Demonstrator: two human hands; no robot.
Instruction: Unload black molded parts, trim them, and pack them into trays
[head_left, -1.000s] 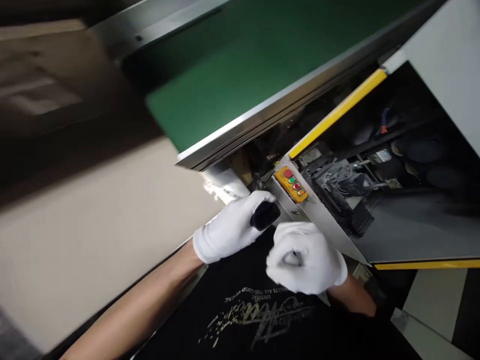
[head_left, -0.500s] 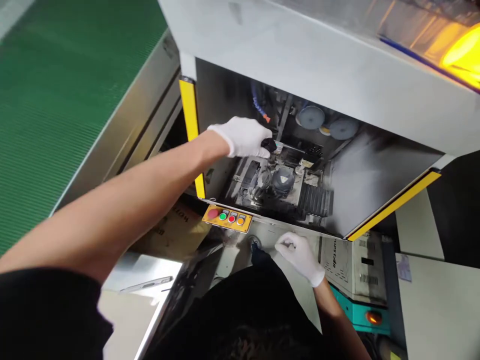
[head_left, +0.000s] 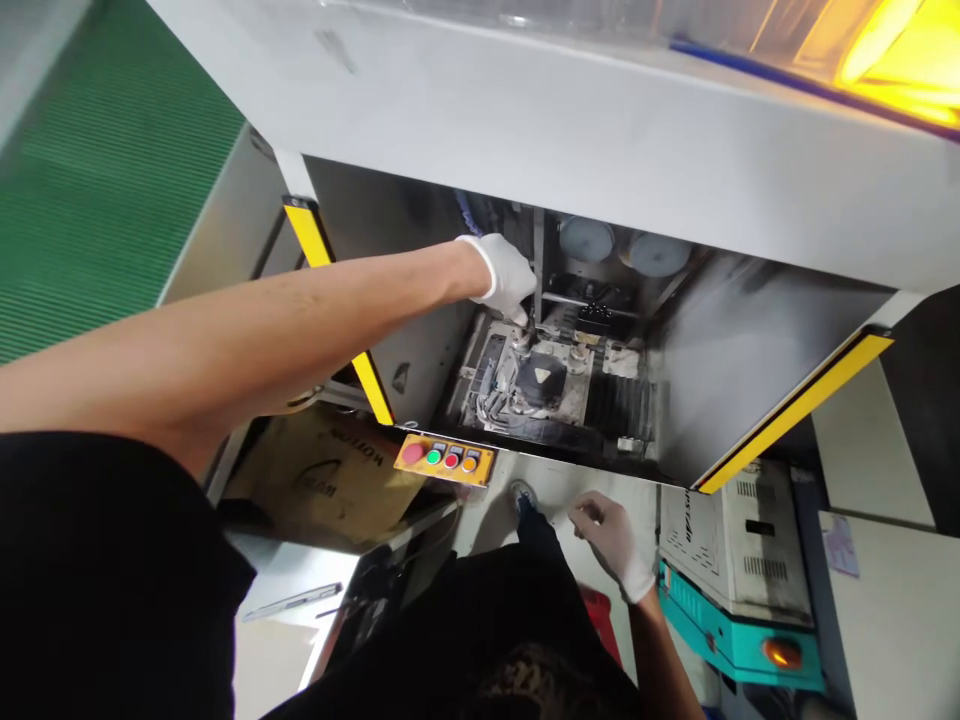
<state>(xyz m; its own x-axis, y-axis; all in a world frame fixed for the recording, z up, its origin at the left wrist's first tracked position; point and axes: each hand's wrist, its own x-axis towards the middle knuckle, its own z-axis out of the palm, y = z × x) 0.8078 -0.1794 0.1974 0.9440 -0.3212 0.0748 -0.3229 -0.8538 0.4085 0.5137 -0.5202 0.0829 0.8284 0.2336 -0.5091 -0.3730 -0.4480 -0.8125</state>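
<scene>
My left hand, in a white glove, reaches deep into the open machine cabinet. Its fingers are closed and point down at a small metal post on the fixture plate. Whatever they hold is hidden behind the glove. Just in front of those fingers sits a dark block with a light triangle on it. My right hand, also gloved, hangs outside the cabinet by my leg. Its fingers are curled, and nothing shows in them.
Two grey round wheels are mounted at the cabinet's back. Yellow strips edge the opening. A button panel sits at the lower front edge. A green belt runs at left; a teal-and-white unit stands at right.
My left hand has moved down to the fixture; the small black part seen in its fingers before is now out of sight. The view has shifted. My right hand stays curled outside.
</scene>
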